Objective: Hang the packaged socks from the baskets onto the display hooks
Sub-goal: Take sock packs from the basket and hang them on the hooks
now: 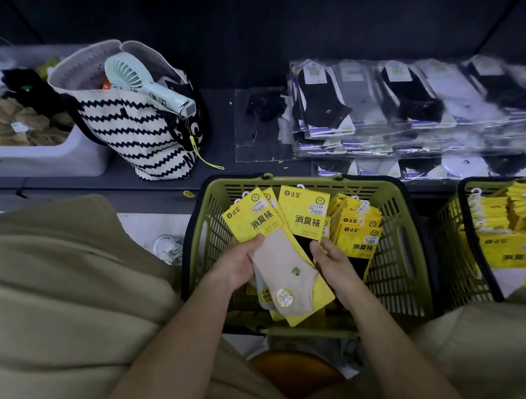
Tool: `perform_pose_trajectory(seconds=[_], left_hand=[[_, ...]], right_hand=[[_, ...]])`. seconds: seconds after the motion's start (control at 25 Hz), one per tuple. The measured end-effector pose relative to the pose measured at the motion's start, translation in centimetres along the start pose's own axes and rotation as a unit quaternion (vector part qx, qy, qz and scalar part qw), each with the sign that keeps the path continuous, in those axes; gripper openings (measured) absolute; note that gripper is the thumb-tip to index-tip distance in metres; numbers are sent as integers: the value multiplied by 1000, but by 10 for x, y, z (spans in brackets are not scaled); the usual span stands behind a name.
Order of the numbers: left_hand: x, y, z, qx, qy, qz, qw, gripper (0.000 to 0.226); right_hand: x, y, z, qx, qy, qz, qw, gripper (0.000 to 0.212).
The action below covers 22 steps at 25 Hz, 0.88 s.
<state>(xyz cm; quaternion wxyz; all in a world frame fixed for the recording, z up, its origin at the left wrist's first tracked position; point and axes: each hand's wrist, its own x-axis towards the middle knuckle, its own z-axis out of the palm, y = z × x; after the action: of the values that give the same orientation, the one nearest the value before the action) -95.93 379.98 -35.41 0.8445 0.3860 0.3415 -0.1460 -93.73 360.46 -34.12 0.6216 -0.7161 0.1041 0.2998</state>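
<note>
Barely started tbh. My left hand (238, 267) grips a fan of sock packs (279, 259), beige one on top. My right hand (335, 266) pinches a black-sock pack (304, 212), all over the green basket (402, 264). Plenty of loose packs (359, 232) are left in it, plus a full second basket (451, 235) beside it. No hooks in view, so I'm guessing nothing's hung yet.

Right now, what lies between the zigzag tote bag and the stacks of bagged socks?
The head view shows a flat clear plastic bag, something dark inside, on the dark shelf between the tote bag and the sock stacks.
</note>
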Motion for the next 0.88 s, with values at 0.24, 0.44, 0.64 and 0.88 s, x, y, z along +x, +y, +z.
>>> perform_pose_trajectory(seconds=[0.24, 0.44, 0.64, 0.88], left_hand=[[-2, 16, 0, 17, 72, 136, 988, 37], [-1, 22, 14, 53, 89, 152, 983, 26], [-7, 3, 28, 111, 57, 137, 983, 44], [-3, 6, 22, 157, 114, 177, 965, 35]], right_hand=[[2, -17, -10, -148, 216, -191, 946, 23], [3, -30, -10, -145, 187, -232, 944, 15], [5, -12, 17, -85, 159, -137, 974, 7], [30, 10, 13, -155, 165, -59, 972, 23]])
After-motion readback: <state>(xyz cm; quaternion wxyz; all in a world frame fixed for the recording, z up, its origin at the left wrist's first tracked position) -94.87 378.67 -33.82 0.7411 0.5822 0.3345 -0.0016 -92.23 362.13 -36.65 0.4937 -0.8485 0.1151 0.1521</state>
